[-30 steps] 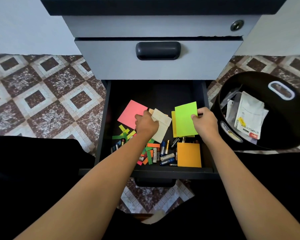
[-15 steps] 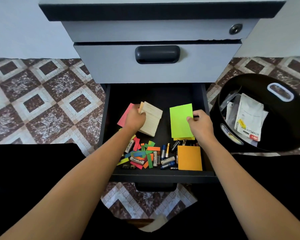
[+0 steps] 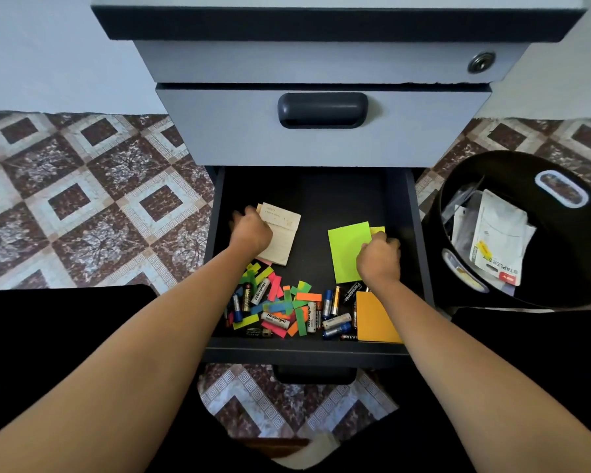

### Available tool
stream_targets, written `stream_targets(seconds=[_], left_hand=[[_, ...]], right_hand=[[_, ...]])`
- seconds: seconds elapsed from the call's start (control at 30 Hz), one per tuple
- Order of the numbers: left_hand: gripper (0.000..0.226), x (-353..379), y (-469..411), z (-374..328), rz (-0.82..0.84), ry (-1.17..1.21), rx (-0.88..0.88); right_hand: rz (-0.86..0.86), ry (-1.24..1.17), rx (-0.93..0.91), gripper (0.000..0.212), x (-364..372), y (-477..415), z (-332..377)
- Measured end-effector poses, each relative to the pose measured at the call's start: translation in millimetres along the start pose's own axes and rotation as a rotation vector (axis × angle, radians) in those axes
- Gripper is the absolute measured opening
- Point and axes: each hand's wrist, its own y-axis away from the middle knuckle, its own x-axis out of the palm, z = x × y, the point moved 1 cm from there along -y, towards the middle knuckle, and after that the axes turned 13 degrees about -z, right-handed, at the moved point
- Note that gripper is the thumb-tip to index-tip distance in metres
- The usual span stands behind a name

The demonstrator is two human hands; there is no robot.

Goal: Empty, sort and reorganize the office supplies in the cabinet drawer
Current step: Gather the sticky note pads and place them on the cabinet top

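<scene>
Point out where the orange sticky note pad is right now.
The orange pad lies flat in the open drawer's front right corner, just right of the loose batteries, under the right hand's wrist.

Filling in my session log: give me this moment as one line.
left hand: on beige lined notepad | right hand: grip on lime-green sticky-note pad | loose batteries: front of open black drawer

– What colours in the drawer [image 3: 316, 199]?
– Black inside; lime-green pad [image 3: 347, 249], orange pad [image 3: 372, 319], cream notepad [image 3: 282, 233].
– And the floor [image 3: 82, 199]?
– Brown and white diamond tiles; the bin [image 3: 560, 285] is black.
</scene>
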Motion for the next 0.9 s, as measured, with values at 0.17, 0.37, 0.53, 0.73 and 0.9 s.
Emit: stream_targets(seconds=[0.17,0.37,0.53,0.73,0.9], left_hand=[[0.041,0.2,-1.7,-0.2,0.031,-0.003,0.013],[0.039,-1.6,2.4,-1.9,-0.013,0.101,0.033],[0.034,-2.2,6.2,-4.8,0.014,0.345,-0.072],[0.037,5.2,12.0,-10.7,0.035,0.481,-0.2],[0.039,13.2,22.2,-23.2,0.044,0.53,-0.218]], right_hand=[[0.003,0.097,-0.063,0.033,2.0,-5.4,0.0],[0.021,-0.137,0.006,0.028,0.3,-19.2,3.4],[0.011,-0.374,0.037,0.018,-7.7,-28.8,7.8],[-0.003,-0.539,0.143,0.027,-15.2,-36.1,10.7],[0.002,-0.658,0.229,0.033,-15.3,-36.6,15.7]])
